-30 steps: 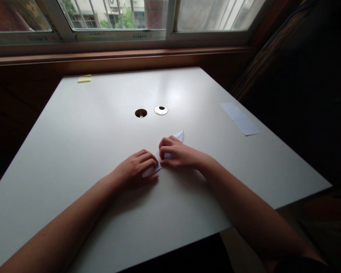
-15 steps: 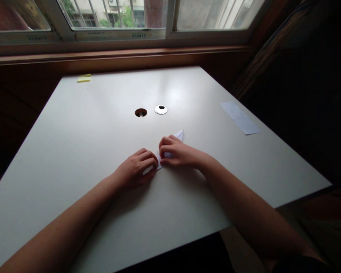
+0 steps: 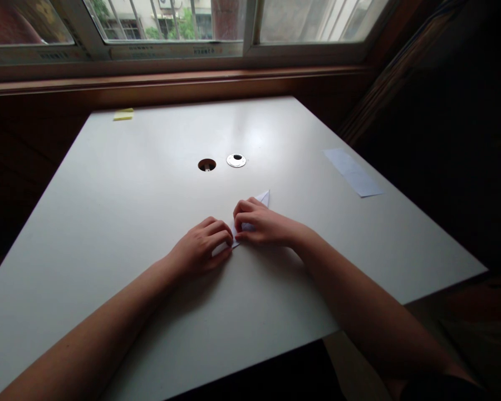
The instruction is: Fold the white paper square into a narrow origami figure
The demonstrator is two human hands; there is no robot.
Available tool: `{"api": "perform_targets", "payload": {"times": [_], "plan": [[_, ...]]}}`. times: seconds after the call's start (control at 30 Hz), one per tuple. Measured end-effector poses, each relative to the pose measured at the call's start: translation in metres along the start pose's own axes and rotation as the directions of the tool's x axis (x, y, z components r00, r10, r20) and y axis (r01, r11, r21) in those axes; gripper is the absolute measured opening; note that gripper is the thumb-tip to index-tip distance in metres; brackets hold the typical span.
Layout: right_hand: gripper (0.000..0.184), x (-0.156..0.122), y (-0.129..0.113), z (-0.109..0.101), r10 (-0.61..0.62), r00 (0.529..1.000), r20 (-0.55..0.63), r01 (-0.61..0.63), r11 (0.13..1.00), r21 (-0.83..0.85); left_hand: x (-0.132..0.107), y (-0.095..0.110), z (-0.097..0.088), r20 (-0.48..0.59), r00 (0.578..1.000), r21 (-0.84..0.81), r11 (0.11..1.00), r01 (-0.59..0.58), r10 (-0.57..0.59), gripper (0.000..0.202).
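Observation:
A small piece of folded white paper [image 3: 264,197] lies on the white table, its pointed tip showing beyond my right hand. My right hand [image 3: 254,223] is closed on the paper's middle, fingers curled over it and covering most of it. At the paper's near left end, my left hand [image 3: 206,242] grips the edge between thumb and curled fingers. The two hands are close together, with the fingertips nearly meeting. The folds beneath the fingers are hidden.
Beyond the hands, a round hole [image 3: 207,165] opens in the table [image 3: 150,184], beside a silver ring cover [image 3: 236,161]. A flat white paper strip [image 3: 353,171] lies near the right edge. Yellow sticky notes [image 3: 123,115] rest at the far left corner, below a window.
My left thumb has shifted slightly at the paper's near edge. My right hand and the paper look almost unmoved.

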State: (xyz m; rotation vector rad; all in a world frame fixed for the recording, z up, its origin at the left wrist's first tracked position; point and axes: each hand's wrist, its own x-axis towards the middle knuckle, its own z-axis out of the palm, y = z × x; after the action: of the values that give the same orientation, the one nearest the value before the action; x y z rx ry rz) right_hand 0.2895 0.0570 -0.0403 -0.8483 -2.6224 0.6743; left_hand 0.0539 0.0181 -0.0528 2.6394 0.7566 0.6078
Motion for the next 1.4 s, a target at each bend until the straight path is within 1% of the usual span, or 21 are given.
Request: {"api": "perform_targets", "payload": {"times": [0.23,0.33,0.47,0.63,0.77,0.93,1.4], "plan": [[0.008,0.001,0.002,0.001,0.005,1.000,0.000,-0.005,1.000,0.006,0.000,0.001,0.000,-0.002,1.000,-0.027,1.000,0.013,-0.013,0.010],[0.008,0.001,0.002,0.002,0.008,1.000,-0.005,-0.008,1.000,0.007,-0.001,-0.001,0.002,-0.004,1.000,-0.024,1.000,-0.012,0.012,0.014],[0.007,0.001,0.000,0.002,0.012,1.000,-0.008,-0.012,1.000,-0.005,-0.004,-0.004,0.000,0.003,0.996,-0.012,0.996,-0.087,0.087,0.020],[0.006,0.001,-0.002,0.002,0.030,1.000,0.000,-0.030,0.999,-0.022,-0.005,-0.005,-0.009,0.036,0.974,-0.009,0.975,-0.222,0.222,0.031],[0.005,0.001,0.000,0.003,0.027,1.000,0.004,-0.027,0.999,-0.022,-0.005,-0.006,-0.013,0.048,0.962,-0.004,0.963,-0.269,0.269,0.036],[0.005,0.001,0.003,0.004,0.029,1.000,-0.004,-0.029,0.999,-0.018,-0.006,-0.008,-0.010,0.085,0.956,0.056,0.957,-0.285,0.280,0.038],[0.006,0.002,0.002,0.004,0.041,0.999,0.001,-0.041,0.999,-0.033,-0.005,-0.007,-0.006,0.106,0.960,0.149,0.950,-0.274,0.260,0.038]]}}
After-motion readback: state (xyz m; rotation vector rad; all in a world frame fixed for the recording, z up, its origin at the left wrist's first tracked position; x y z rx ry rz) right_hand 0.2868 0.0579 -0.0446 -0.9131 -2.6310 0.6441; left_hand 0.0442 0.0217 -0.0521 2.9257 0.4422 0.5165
